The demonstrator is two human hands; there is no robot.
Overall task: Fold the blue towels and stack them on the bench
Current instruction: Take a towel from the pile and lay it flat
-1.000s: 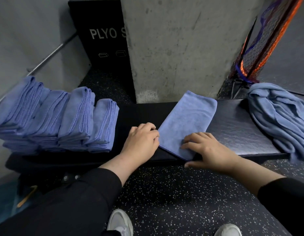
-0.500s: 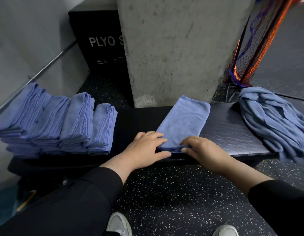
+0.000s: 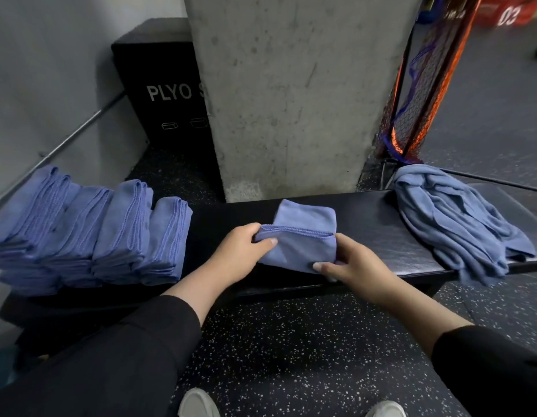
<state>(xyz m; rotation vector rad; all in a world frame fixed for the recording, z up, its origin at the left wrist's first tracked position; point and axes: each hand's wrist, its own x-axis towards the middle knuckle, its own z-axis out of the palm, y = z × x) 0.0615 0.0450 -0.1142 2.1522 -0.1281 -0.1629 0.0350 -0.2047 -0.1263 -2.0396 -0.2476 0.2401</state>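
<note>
1. Well left of our hands, the folded towels (image 3: 89,233) stand in rows on the bench (image 3: 381,236).
2. Our left hand (image 3: 243,251) pinches the towel (image 3: 300,242) at its left stitched edge.
3. Our right hand (image 3: 351,266) grips its right side, thumb on top, half folded over the bench.
4. Further right lies the unfolded pile (image 3: 453,224).

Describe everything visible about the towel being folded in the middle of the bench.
The towel is blue, soft-looking cloth with a stitched hem. It lies mid-fold on the black padded bench, in front of the concrete pillar: the near half is lifted and doubled toward the far end, hem uppermost. The left hand pinches its left edge and the right hand its right edge. It sits apart from the other towels on the bench.
</note>
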